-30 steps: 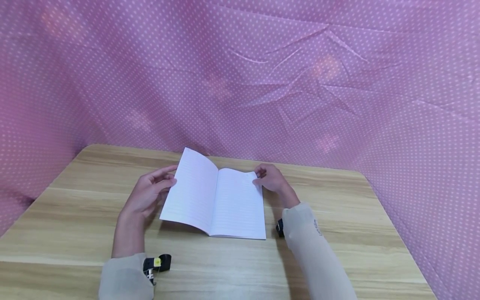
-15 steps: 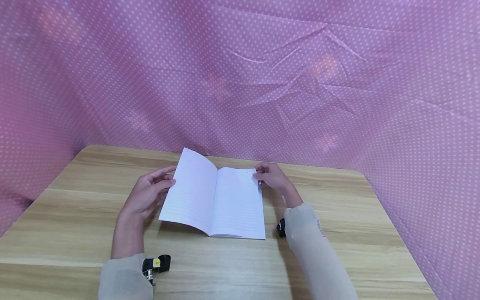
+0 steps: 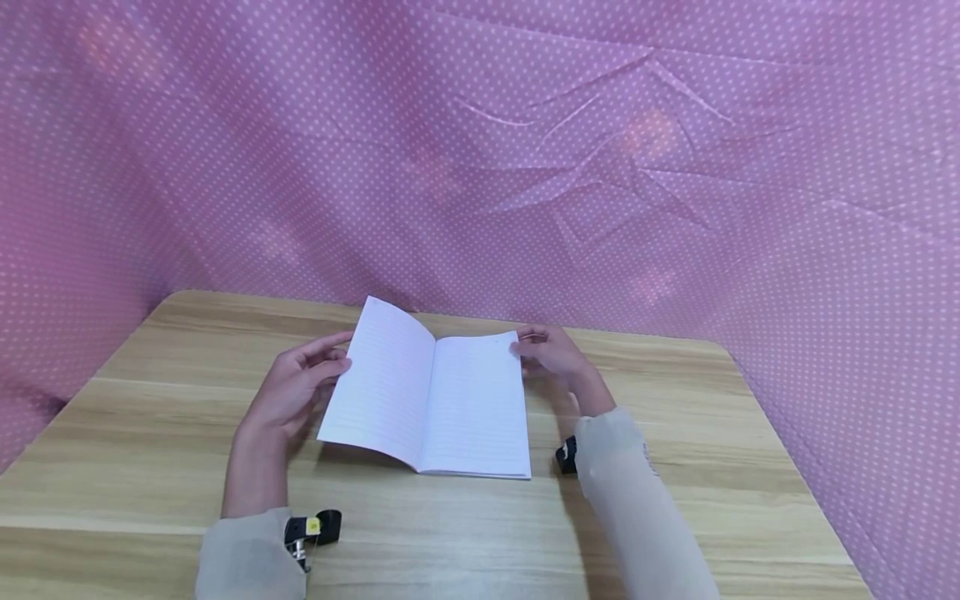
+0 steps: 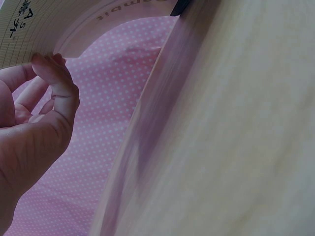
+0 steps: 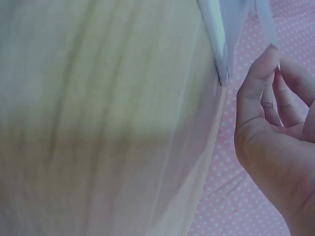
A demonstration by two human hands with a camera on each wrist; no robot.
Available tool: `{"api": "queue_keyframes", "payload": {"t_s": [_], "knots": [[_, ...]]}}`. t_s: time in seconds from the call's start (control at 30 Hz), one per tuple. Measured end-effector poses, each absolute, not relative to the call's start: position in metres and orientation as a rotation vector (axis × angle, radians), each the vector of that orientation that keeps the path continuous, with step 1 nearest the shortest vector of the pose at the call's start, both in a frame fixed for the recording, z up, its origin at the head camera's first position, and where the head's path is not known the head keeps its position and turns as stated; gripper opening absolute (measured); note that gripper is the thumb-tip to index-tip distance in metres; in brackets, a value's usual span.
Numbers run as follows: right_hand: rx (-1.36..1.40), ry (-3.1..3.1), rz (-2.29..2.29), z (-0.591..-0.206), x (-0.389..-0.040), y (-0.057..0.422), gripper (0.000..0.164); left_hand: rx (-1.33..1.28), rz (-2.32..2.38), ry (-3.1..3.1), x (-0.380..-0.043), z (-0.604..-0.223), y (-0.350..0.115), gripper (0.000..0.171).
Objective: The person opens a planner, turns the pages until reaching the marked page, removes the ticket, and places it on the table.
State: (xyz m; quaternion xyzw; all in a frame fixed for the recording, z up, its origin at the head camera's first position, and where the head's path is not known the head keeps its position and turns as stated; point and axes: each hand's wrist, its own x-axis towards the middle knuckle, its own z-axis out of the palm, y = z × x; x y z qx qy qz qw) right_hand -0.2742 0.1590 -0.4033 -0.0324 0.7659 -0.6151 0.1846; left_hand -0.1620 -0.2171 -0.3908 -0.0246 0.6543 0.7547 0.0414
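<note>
An open notebook of white lined paper (image 3: 474, 408) rested around the middle of the pale wood-grain table (image 3: 675, 467), its left half raised and bowed. The person's left hand (image 3: 288, 385) pinched that half's outer edge between thumb and fingers; the right hand (image 3: 557, 355) pinched a page's far right corner, thumb and forefinger almost together. Pink white-dotted cloth (image 3: 525, 183) hung beyond the table's far edge.

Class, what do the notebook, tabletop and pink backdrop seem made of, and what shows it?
Notebook: apparently matte paper; its thin, lined pages bend.
Tabletop: wood or laminate, with a soft sheen; the grain fits both.
Backdrop: probably fabric, dotted, slightly glossy; it creases and folds.
</note>
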Motion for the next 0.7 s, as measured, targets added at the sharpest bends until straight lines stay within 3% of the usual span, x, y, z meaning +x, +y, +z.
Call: {"api": "queue_keyframes", "payload": {"t_s": [0.27,0.53,0.7], "knots": [[-0.053,2.052,-1.849,-0.3989,-0.2719,0.1611,0.024,-0.069,2.317,1.996,-0.1622,-0.3913,-0.2176,0.055],[0.011,1.875,-2.001,-0.3989,-0.2729,0.1574,0.028,-0.072,2.330,1.983,-0.1636,-0.3920,-0.2176,0.053],[0.052,1.755,-2.099,-0.3970,-0.2733,0.1526,0.019,-0.071,2.336,1.974,-0.1643,-0.3921,-0.2174,0.053]]}}
